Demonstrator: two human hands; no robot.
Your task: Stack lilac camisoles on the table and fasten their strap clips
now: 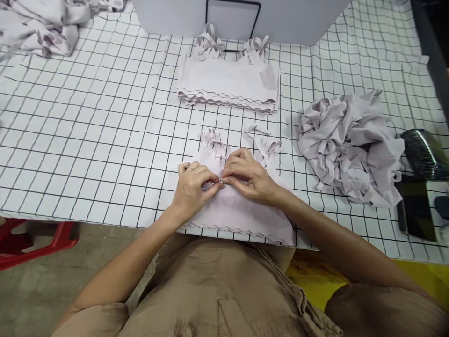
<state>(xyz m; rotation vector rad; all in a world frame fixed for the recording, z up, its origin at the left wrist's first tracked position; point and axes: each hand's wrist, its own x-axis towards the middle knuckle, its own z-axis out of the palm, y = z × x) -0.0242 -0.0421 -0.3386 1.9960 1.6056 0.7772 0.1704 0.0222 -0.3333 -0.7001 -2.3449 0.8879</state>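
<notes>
A pale pink strappy top (242, 215) lies flat at the table's front edge, its wavy hem toward me and its straps away from me. My left hand (194, 187), with a ring on one finger, is closed in a pinch at the top's upper edge. Thumb and fingers of my right hand (250, 178) pinch the same spot, and the fingertips of both hands nearly meet. A thin light strip or thread shows between them; its exact form is too small to tell. Beyond my hands, a neat stack of similar tops (228, 79) lies with its straps pointing away.
A crumpled heap of similar fabric (351, 145) lies right, beside a dark phone (416, 208) and a shiny black ribbed object (426, 154). More garments (45, 28) are piled far left. A grey panel (280, 21) stands at the back of the grid-patterned tablecloth (87, 154). A red stool (38, 243) is below left.
</notes>
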